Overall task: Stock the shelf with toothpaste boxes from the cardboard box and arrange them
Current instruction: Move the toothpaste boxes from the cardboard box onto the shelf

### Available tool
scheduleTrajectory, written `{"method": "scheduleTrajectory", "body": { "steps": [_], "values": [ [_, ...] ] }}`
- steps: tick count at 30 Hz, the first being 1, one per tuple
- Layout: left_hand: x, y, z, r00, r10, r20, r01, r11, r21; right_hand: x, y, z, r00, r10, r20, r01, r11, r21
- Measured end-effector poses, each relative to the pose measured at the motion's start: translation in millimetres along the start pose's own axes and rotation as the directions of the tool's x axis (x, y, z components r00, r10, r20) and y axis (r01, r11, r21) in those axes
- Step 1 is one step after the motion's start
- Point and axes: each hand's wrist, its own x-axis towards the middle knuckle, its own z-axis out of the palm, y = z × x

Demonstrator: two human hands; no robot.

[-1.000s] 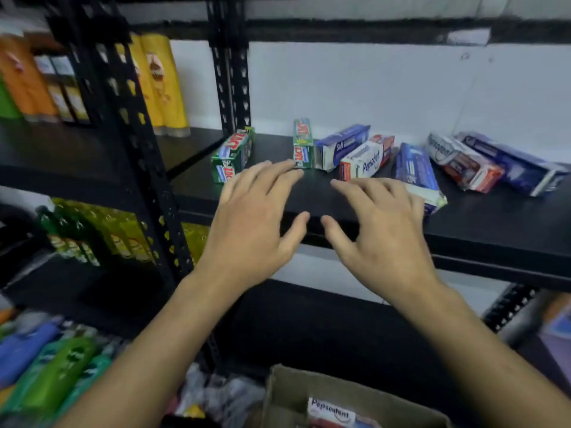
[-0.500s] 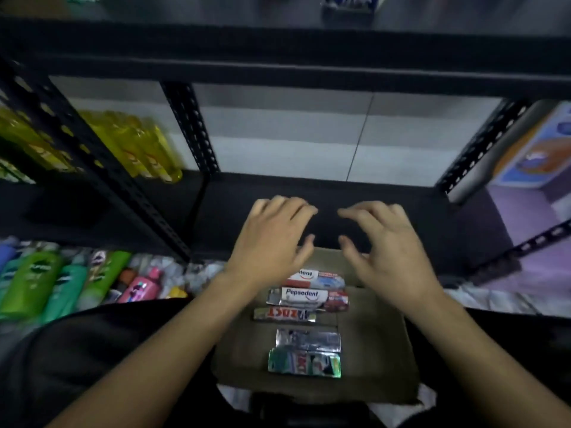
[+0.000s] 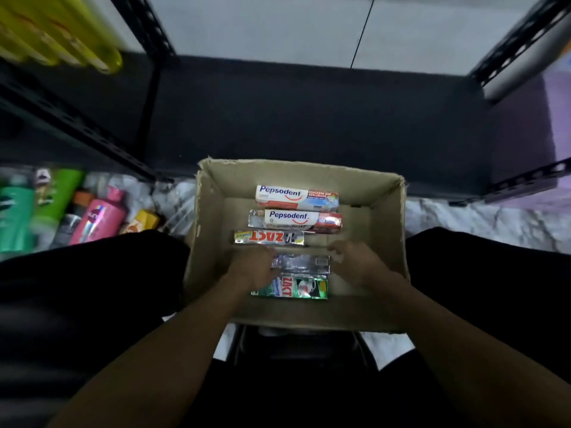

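Note:
An open cardboard box (image 3: 398,242) sits on the floor between my knees. Inside lie two white Pepsodent boxes (image 3: 296,197) (image 3: 302,219), a silver Zact box (image 3: 268,237), a plain silver box (image 3: 301,262) and a green Zact box (image 3: 296,287). My left hand (image 3: 256,268) is down in the box, covering the left ends of the plain silver box and the green one; its fingers are hidden. My right hand (image 3: 355,261) hovers by the right end of the plain silver box, fingers loosely curled, holding nothing.
A bare black lower shelf (image 3: 309,118) runs behind the box. Pink (image 3: 99,214) and green bottles (image 3: 15,217) lie on the floor at left, yellow bottles (image 3: 61,32) stand upper left. Black rack uprights (image 3: 148,41) stand on both sides.
My view dropped from the upper shelf with its toothpaste boxes down to the cardboard box. Both hands came down off the shelf edge and into the box.

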Motion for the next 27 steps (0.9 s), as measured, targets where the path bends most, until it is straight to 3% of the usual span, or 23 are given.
{"method": "scheduleTrajectory", "body": {
  "steps": [4, 11, 15, 17, 22, 25, 27],
  "values": [
    [0.2, -24.5, 45.6, 0.984, -0.063, 0.166, 0.070, 0.997, -0.034, 24.7, 17.0, 37.4, 0.979, 0.036, 0.201, -0.014, 0.994, -0.109],
    [9.4, -30.4, 51.2, 0.986, -0.123, 0.109, 0.148, 0.954, -0.260, 55.2, 28.0, 58.2, 0.987, -0.032, 0.156, 0.033, 0.999, -0.009],
    [18.1, -33.2, 57.5, 0.925, -0.349, 0.152, 0.372, 0.744, -0.555, 58.7, 30.8, 69.5, 0.984, 0.027, 0.174, -0.035, 0.999, 0.041],
    [19.4, -31.6, 56.4, 0.883, -0.439, 0.164, 0.441, 0.660, -0.608, 58.6, 33.0, 74.7, 0.986, 0.046, 0.160, -0.047, 0.999, 0.006],
    [22.6, -29.7, 62.2, 0.818, -0.500, 0.283, 0.513, 0.414, -0.752, 64.3, 37.1, 80.1, 0.982, 0.112, 0.155, -0.119, 0.992, 0.037],
    [26.3, -26.0, 65.2, 0.802, -0.532, 0.271, 0.503, 0.359, -0.786, 65.5, 34.3, 79.3, 0.984, 0.113, 0.134, -0.133, 0.980, 0.149],
    [28.9, -28.7, 61.6, 0.773, -0.623, 0.120, 0.442, 0.392, -0.807, 65.3, 34.6, 77.7, 0.982, 0.122, 0.141, -0.149, 0.967, 0.204]
  ]
}}
